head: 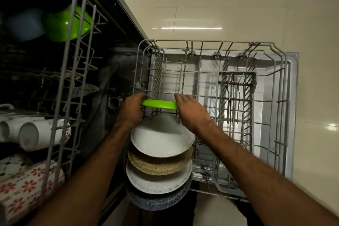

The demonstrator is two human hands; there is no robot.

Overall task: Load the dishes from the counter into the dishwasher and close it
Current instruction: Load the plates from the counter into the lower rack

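Fingers (139, 95) of left hand (130, 110) and right hand (191, 111) clamp green plate (159, 104) edge-on between them.

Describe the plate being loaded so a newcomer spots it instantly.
Find the pulled-out lower rack. A row of plates stands along its left side; at the far end, left hand and right hand hold the green plate. Its neighbours are speckled white, tan or dark blue.

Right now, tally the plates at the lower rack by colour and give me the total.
1 green plate, gripped by the left hand and the right hand
2 white speckled plates
1 brown speckled plate
1 dark blue speckled plate
Total: 5 plates
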